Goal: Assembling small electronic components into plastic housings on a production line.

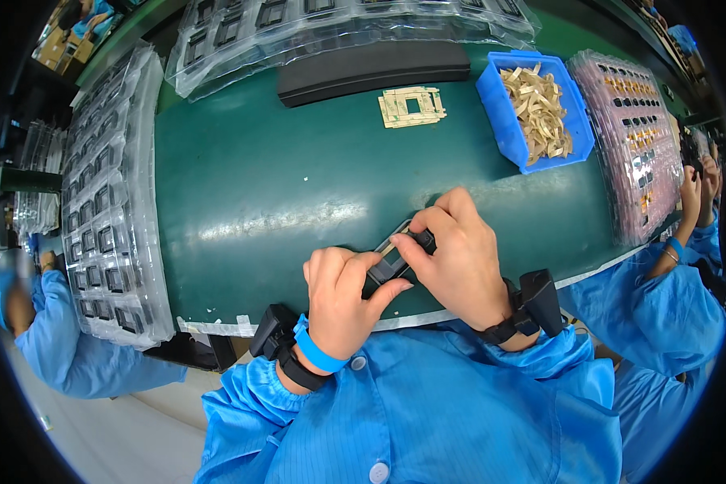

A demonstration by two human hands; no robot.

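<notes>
Over the near part of the green table, both hands are closed on a small black and grey rectangular housing (391, 262), tilted with its far end to the right. My left hand (339, 294) grips the near-left end between thumb and fingers. At the far end, my right hand (460, 258) pinches with thumb and forefinger around a small black piece (424, 239); whether it is part of the housing I cannot tell. A pale strip shows along the housing's upper edge. My fingers hide much of it.
A blue bin (577, 121) of tan strips stands at the back right, near a sheet of cream adhesive pieces (411, 106) and a long black case (375, 71). Clear trays of black parts (109, 202) line the left and back; pinkish trays (629, 145) stand right. Co-workers sit either side.
</notes>
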